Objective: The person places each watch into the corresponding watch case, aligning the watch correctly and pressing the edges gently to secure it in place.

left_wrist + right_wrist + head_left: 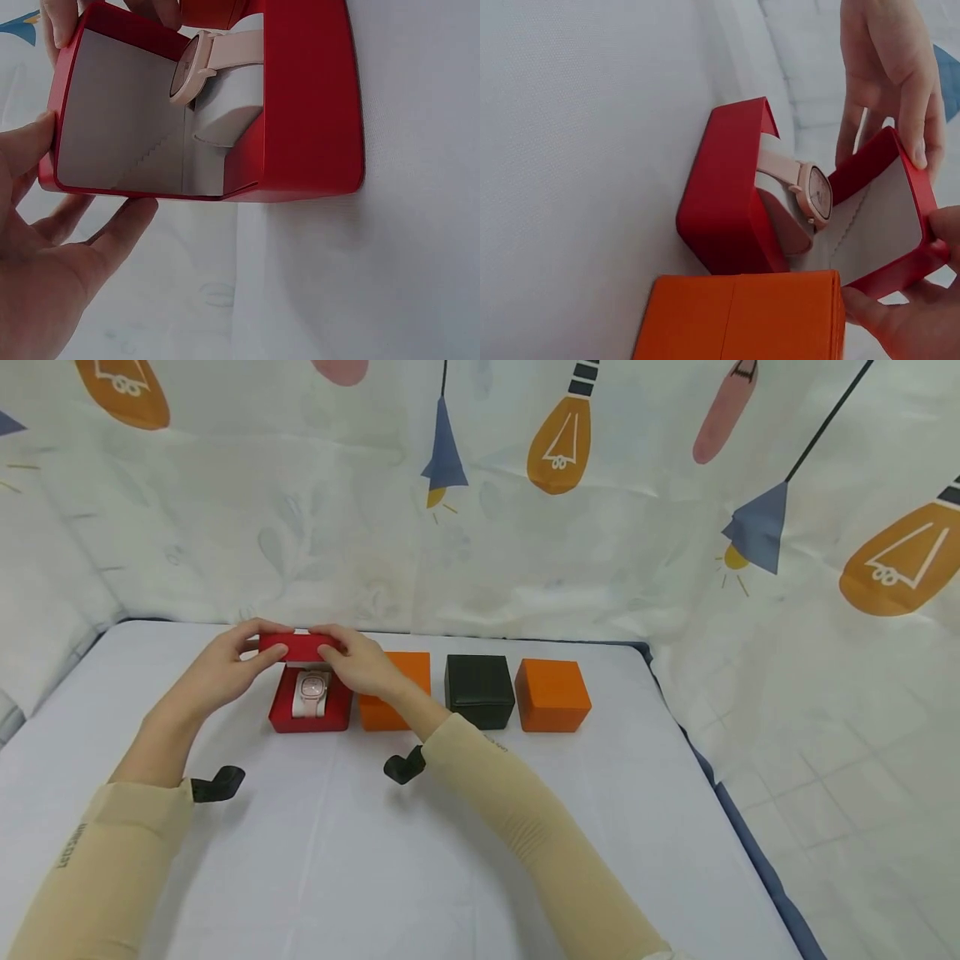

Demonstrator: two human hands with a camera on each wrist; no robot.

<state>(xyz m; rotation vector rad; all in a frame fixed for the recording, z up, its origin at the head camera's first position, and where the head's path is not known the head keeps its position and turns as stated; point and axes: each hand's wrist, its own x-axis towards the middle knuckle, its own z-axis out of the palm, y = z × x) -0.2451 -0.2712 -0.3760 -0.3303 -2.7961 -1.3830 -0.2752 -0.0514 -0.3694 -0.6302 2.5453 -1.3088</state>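
A red watch box stands at the back left of the table with its hinged lid raised. Inside, a pink watch is wrapped round a white cushion, its dial facing out. My left hand pinches the left side of the lid, thumb on the front edge and fingers behind. At the lid's right side my right hand pinches it the same way, seen also in the right wrist view. The lid's pale lining shows in the left wrist view.
Right of the red box stands an orange box, partly behind my right hand. Further right come a dark box and another orange box. A white cloth covers the table, and a printed curtain hangs behind.
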